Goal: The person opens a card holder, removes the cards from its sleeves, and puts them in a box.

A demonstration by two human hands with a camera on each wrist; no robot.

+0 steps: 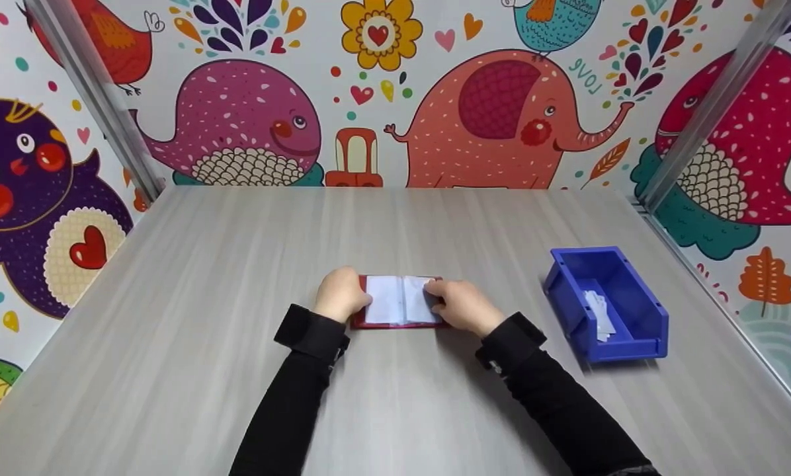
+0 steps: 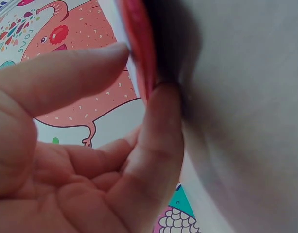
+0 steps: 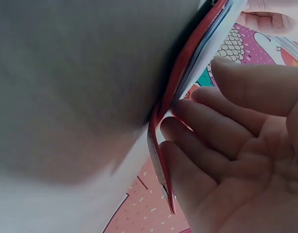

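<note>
A small red card holder point(image 1: 385, 301) lies spread on the table in the head view, its whitish sleeves facing up and its red cover showing round the edges. My left hand point(image 1: 341, 295) pinches its left edge, thumb over the sleeve; the left wrist view has the index finger point(image 2: 163, 121) behind the red cover. At the right edge, my right hand point(image 1: 465, 305) holds the holder with the thumb over the right sleeve. In the right wrist view, fingers point(image 3: 212, 121) lie along the sleeve edges and a narrow red strap point(image 3: 158, 160) sticks out beside them.
A blue plastic bin point(image 1: 633, 330) stands on the table to the right, with white slips point(image 1: 599, 316) inside. Behind the wood-grain table point(image 1: 204, 264) rises a wall point(image 1: 369, 92) printed with cartoon animals, and metal posts point(image 1: 94, 99) mark the corners.
</note>
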